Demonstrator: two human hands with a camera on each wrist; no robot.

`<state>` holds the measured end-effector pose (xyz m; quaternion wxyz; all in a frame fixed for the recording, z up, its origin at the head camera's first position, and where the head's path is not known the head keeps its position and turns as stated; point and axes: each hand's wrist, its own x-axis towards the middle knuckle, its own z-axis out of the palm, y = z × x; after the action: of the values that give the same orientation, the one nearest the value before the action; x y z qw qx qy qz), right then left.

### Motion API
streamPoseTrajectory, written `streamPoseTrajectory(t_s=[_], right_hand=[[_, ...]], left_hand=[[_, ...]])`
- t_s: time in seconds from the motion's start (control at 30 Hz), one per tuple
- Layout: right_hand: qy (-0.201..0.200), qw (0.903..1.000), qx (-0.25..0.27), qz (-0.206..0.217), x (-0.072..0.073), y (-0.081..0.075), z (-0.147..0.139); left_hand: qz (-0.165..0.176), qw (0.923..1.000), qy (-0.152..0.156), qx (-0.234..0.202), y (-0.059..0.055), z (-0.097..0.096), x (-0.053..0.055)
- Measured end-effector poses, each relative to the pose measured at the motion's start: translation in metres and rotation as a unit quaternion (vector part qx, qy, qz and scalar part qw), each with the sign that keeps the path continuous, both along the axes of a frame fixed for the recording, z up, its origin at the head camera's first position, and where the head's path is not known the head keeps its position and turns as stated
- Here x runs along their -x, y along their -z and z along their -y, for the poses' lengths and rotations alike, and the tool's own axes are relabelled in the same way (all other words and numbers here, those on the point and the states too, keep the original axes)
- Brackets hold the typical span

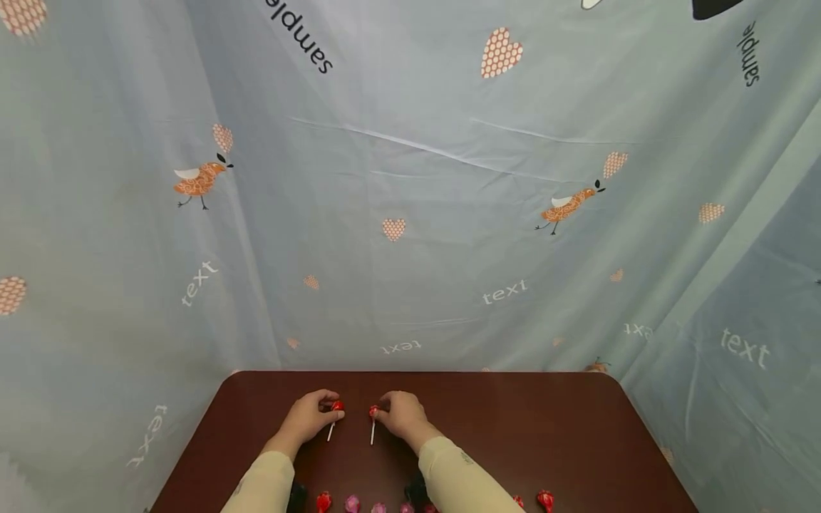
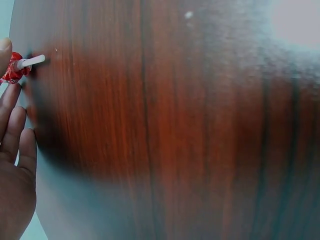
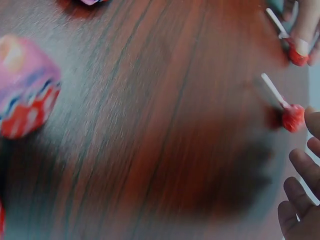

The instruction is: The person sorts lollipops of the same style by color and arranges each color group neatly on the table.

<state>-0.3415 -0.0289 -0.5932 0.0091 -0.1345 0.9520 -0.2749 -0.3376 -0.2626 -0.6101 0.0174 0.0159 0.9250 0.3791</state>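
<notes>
In the head view my left hand pinches the red head of a lollipop between thumb and fingers near the table's far side. Its white stick points back toward me. The left wrist view shows that red wrapper between thumb and index finger, with the other fingers stretched out. A short gap to the right, my right hand has thumb and index finger at the head of a second red lollipop. From the right wrist, this lollipop sits at the thumb tip, low over the wood, stick pointing away from the palm.
Along the near side of the brown table lie more lollipops, among them a red one, a purple one and another red one. A pink-and-red wrapped candy looms close to the right wrist camera. Behind the table hangs a patterned curtain.
</notes>
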Motion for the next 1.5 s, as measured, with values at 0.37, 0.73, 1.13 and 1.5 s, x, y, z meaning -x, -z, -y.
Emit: streamPoseTrajectory(t_s=[0.37,0.73,1.13,1.5], right_hand=[[-0.052,0.9953,0.08,-0.019,-0.01,-0.032,-0.075],[-0.087,0.9908,0.103,-0.007,-0.045,-0.054,-0.152],[-0.131,0.9865,0.099,-0.001,-0.088,-0.046,-0.159],[-0.164,0.9836,0.076,0.003,-0.122,-0.017,-0.157]], left_hand=[[-0.011,0.9999,0.014,-0.002,-0.013,0.004,-0.024],[-0.037,0.9986,0.021,-0.03,-0.043,-0.01,-0.057],[-0.026,0.9978,0.031,-0.053,-0.04,-0.022,-0.112],[-0.02,0.9989,0.018,-0.039,-0.012,-0.005,-0.151]])
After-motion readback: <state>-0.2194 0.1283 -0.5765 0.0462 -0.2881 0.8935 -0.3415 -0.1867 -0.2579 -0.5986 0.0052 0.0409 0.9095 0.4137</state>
